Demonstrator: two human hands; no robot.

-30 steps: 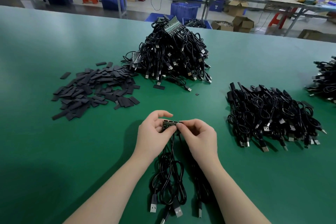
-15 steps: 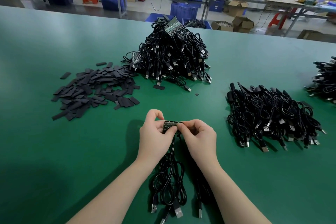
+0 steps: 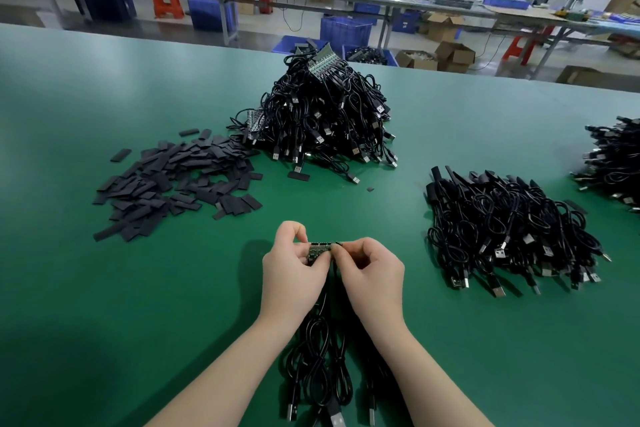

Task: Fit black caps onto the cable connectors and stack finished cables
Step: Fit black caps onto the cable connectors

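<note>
My left hand (image 3: 292, 262) and my right hand (image 3: 372, 269) both pinch a small green circuit-board strip (image 3: 320, 248) at the table's near middle. Black cables (image 3: 320, 360) hang from that strip toward me, their USB plugs lying near the bottom edge. A spread of flat black caps (image 3: 173, 180) lies to the left. Behind it rises a tall heap of black cables (image 3: 322, 121) with board strips poking out. A flatter stack of black cables (image 3: 509, 232) lies to the right of my hands.
The green table (image 3: 104, 288) stretches all around. Another cable pile (image 3: 613, 163) sits at the far right edge. One loose cap (image 3: 298, 176) lies in front of the tall heap. Beyond the table are workbenches, blue crates and cardboard boxes.
My left thumb and fingers shifted slightly on the board strip; both hands stay in the same place, still pinching it.
</note>
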